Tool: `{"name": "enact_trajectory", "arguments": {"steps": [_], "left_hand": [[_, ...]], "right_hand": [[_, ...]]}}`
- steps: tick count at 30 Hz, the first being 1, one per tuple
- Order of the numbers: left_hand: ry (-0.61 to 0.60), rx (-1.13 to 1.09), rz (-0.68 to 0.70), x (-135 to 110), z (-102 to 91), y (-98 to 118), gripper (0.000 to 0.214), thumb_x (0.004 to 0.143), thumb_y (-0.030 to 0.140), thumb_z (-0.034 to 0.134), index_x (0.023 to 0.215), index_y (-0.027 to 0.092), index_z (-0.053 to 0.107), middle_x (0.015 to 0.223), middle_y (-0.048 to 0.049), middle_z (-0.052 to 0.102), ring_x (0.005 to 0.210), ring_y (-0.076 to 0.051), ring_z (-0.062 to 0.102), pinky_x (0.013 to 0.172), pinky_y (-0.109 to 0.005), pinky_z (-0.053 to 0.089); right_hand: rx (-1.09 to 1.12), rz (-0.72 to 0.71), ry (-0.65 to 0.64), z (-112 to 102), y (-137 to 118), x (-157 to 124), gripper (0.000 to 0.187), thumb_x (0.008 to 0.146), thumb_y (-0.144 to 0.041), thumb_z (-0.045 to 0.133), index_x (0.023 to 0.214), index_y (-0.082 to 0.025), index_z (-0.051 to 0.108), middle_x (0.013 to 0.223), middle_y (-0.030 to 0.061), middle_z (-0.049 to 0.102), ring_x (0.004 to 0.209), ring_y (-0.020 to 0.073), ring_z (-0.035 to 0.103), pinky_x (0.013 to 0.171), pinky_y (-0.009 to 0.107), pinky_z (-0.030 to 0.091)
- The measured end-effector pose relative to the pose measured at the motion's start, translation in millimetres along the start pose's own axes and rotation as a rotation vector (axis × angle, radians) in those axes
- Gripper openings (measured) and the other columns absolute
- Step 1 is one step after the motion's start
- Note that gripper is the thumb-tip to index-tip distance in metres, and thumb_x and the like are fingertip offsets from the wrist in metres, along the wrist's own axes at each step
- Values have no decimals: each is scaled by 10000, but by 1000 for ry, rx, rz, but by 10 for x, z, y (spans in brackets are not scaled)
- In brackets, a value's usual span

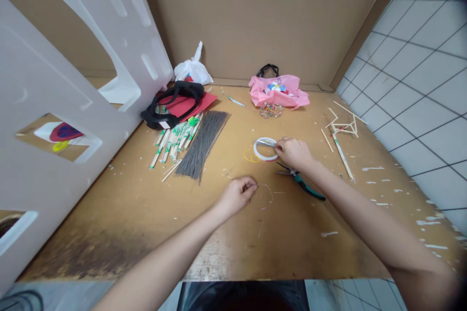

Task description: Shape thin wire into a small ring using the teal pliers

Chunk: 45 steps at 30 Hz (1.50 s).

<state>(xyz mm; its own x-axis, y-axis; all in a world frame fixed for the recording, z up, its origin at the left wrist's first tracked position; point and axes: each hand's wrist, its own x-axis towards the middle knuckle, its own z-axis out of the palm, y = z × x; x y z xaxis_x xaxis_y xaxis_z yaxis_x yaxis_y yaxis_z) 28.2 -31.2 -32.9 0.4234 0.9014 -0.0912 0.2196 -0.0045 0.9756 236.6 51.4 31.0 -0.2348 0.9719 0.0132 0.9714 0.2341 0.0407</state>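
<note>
A thin curved wire (267, 192) is pinched at one end between the left hand (236, 196) and its closed fingertips, just above the wooden tabletop (233, 248); a small bunch of straight wires (264, 143) is clamped by the right hand (294, 153), over a roll of white tape (260, 156); green-handled pliers (304, 183) are left lying just below the right hand; a bundle of grey wires (202, 143) and paper-wrapped chopsticks (174, 142) are laid further left; a glued stick frame (343, 126) is seen to the right.
</note>
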Motion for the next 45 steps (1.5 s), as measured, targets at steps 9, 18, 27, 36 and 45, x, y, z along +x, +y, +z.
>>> {"name": "enact_trajectory", "arguments": {"steps": [9,18,27,36,45], "left_hand": [[-18,36,0,42,-6,-69,203,804,336,499,745,153,564,488,44,507,402,-79,503,446,-186,392],[-27,112,28,54,-18,-92,219,823,339,464,781,149,565,544,38,519,426,-80,520,461,-190,397],[-32,137,65,57,-31,-112,226,828,344,463,789,148,568,568,26,536,442,-83,523,477,-195,399],[3,195,77,51,-48,-66,223,857,280,406,801,148,576,558,36,508,433,-84,523,487,-203,404],[275,740,430,-99,-97,236,212,885,200,404,959,156,598,928,-82,596,860,-170,569,771,-295,468]], "right_hand": [[-90,-17,-129,87,-190,272,284,816,-210,421,916,-145,678,991,148,671,871,236,623,699,282,404],[-76,-64,-326,-81,-158,483,270,693,-198,543,909,-145,697,911,141,697,784,219,635,644,258,414],[25,-137,-419,-191,-172,529,223,668,-152,568,840,-122,706,801,98,699,650,155,595,534,217,351],[116,-156,-375,-311,-143,442,206,715,-188,534,800,-140,715,730,51,692,610,129,562,532,214,334],[24,-154,-140,-209,-391,-570,275,837,-116,376,843,-142,650,910,120,647,763,180,580,579,256,298]]}}
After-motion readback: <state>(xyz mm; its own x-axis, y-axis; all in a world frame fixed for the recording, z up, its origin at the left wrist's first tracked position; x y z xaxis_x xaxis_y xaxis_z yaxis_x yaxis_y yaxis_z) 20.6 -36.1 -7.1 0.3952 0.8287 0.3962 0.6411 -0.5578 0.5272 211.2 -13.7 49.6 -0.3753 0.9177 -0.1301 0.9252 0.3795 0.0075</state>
